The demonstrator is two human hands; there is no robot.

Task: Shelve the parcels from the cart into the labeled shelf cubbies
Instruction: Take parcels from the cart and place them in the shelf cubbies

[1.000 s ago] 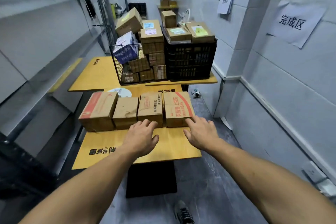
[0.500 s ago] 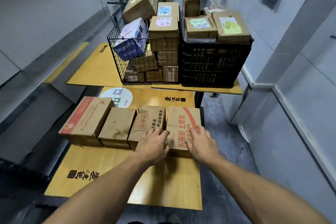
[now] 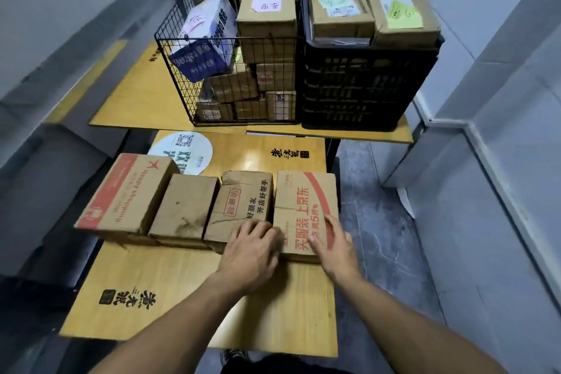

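Note:
Four cardboard parcels stand in a row on the near yellow table (image 3: 170, 297). The rightmost parcel (image 3: 303, 200) carries red print. My left hand (image 3: 252, 249) is at its near left corner, fingers curled into the seam beside the third parcel (image 3: 243, 200). My right hand (image 3: 334, 246) lies on the parcel's right side with its fingers spread flat over the top. Further left sit a plain brown parcel (image 3: 185, 206) and a larger parcel (image 3: 127, 191) with a red stripe. No labelled cubby is visible.
A second yellow table (image 3: 136, 100) behind holds a wire basket (image 3: 182, 94) and a black plastic crate (image 3: 358, 88), both piled with parcels. Grey shelving (image 3: 60, 76) runs along the left. A grey wall closes the right side, with a floor strip (image 3: 379, 237) beside the table.
The view has moved closer and lower over the row. Both hands went from the table's front edge onto the rightmost parcel and now sit slightly further around its near corners.

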